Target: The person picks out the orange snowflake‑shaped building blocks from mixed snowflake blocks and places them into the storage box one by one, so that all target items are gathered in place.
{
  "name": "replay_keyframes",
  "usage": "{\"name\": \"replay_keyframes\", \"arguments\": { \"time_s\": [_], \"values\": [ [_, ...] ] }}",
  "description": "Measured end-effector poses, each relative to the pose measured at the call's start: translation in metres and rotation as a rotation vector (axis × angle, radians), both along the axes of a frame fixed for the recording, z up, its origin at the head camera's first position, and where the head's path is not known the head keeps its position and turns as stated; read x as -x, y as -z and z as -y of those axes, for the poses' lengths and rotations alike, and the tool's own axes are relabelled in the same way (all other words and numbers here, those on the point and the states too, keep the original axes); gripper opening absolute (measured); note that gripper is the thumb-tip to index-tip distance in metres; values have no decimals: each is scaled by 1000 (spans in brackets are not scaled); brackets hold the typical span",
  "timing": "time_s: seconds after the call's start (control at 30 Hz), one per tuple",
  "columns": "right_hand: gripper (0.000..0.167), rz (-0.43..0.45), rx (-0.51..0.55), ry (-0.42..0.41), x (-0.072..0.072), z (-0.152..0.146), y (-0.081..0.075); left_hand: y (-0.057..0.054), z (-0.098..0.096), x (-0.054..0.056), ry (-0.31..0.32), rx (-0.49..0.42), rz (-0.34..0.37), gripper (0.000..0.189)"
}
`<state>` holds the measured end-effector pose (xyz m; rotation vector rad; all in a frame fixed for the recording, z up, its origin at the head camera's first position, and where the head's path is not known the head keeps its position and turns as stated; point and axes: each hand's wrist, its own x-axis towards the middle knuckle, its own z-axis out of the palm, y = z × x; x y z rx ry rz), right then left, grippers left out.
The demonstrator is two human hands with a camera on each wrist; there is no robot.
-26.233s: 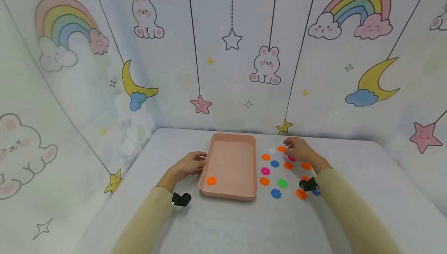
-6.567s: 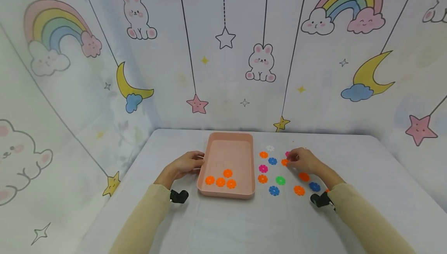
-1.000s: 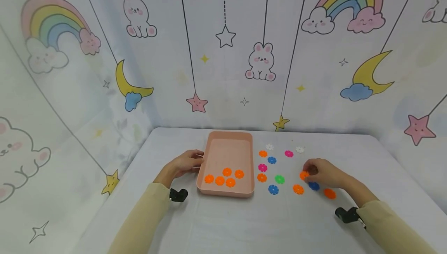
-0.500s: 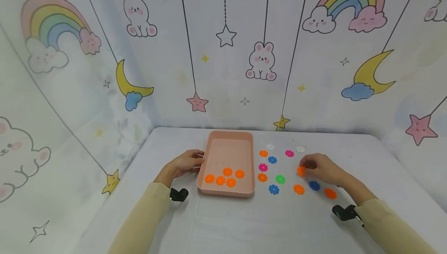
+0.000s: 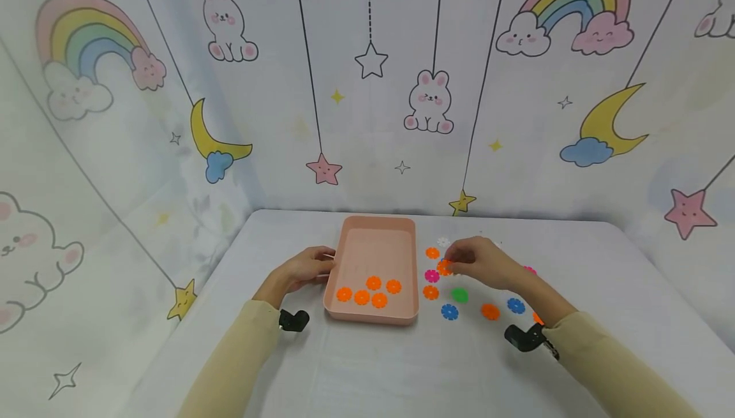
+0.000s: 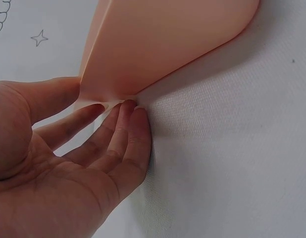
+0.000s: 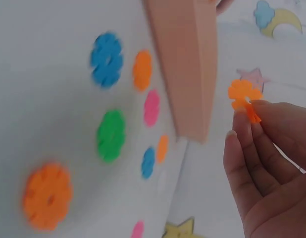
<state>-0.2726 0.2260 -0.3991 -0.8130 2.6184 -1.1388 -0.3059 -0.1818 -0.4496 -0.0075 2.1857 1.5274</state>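
Right fingers (image 7: pixel 286 121): thumb and fingertips pinch one orange flower disc (image 7: pixel 239 90) by its edge. Disc is up off the worktop (image 5: pixel 367 367), seen tilted in the right wrist view; in the head view it sits to the right of the tray (image 5: pixel 379 249), overlapping a blue disc that is mostly hidden. Right hand (image 5: pixel 485 265) is palm-down over the loose pieces.

Left hand (image 5: pixel 307 267) holds the tray's left side: thumb against the wall near the rim, other fingers bent in at the bottom edge. Exact fingertip contact under there, cannot tell.

Tray is pink, rectangular, shallow, flat on the worktop. Five orange discs (image 5: pixel 374 283) lie in its near half, spaced or nearly touching.

Right of the tray, loose on the white cloth: white disc (image 5: pixel 443 242) at the back, magenta disc (image 5: pixel 432 276) near the tray wall, green disc (image 5: pixel 460 295) just beside the near blue disc (image 5: pixel 450 312), more orange and blue ones further right. Right arm partly covers a pink disc and an orange one.

Beige sleeves (image 5: pixel 230 354), black wrist cameras (image 5: pixel 295 321). Behind: white backdrop (image 5: pixel 275 118) printed with rainbows, moons, rabbits, stars.
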Motion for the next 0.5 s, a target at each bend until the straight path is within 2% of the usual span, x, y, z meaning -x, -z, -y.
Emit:
{"name": "replay_keyframes", "arguments": {
  "time_s": [0.23,0.5],
  "values": [
    [10,30,13,-22,5,43,-7,1,1,1,3,-8,-1,48],
    [4,126,-4,16,18,93,-16,2,1,1,0,-6,-3,48]
  ]
}}
